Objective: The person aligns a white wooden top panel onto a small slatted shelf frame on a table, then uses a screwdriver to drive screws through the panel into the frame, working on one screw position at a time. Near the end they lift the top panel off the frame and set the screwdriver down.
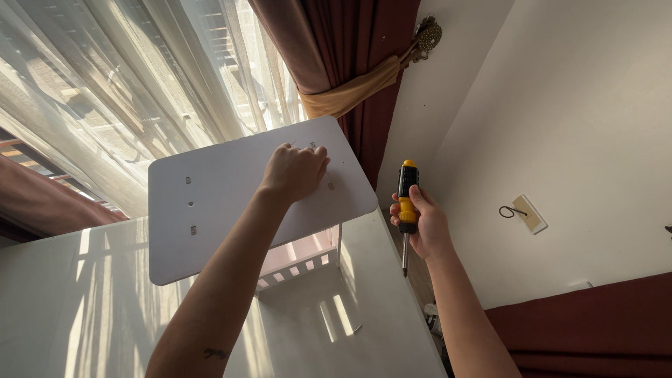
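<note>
Head view: a small tan rectangular plate [529, 213] with a dark wire loop sits on the pale wall [574, 105] to my right, well apart from my right hand [422, 225], whose grip is closed around a yellow-and-black screwdriver [407, 203], tip pointing down. My left hand [294, 171] rests curled on the white panel [210, 210], grip holding nothing, the panel lying atop a white slatted frame [301, 259] on the white tabletop [378, 315]. Sheer curtains [126, 84] and a tied maroon drape [350, 63] hang behind.

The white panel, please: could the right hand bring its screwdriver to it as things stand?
Probably yes. The right hand holds the screwdriver just beside the white panel, nothing lies between; the left hand covers only one patch.
</note>
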